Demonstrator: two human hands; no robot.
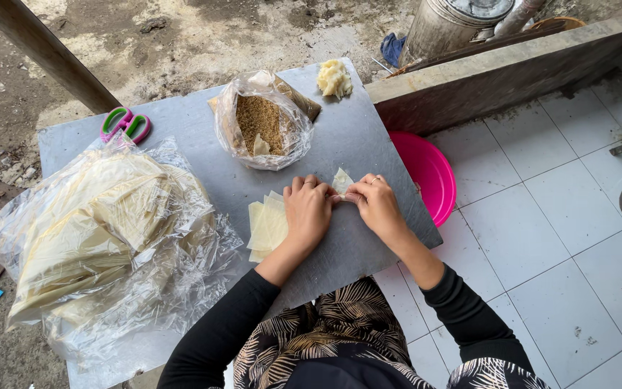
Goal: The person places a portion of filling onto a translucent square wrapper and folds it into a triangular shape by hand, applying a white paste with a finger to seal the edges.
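While both hands pinch it, the small wrapper (341, 181) sits on the grey board (181, 137) beside the wrapper stack (268, 227) — left hand (308, 210) and right hand (376, 204) have fingertips closed on its lower edge. Thin, limp, tearable — best held lightly at the edges.

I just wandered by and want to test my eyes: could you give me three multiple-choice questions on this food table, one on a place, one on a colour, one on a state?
1. Where do the scissors lie?
A. far left corner of the board
B. on the tiled floor
C. inside the bag

2. What colour is the plastic basin?
A. blue
B. pink
C. white

3. The bag of brown filling is:
A. knotted shut
B. open on top
C. tipped over

Answers: 1 A, they sit beyond the wrapper bag; 2 B, bright pink rim; 3 B, filling shows through the mouth.
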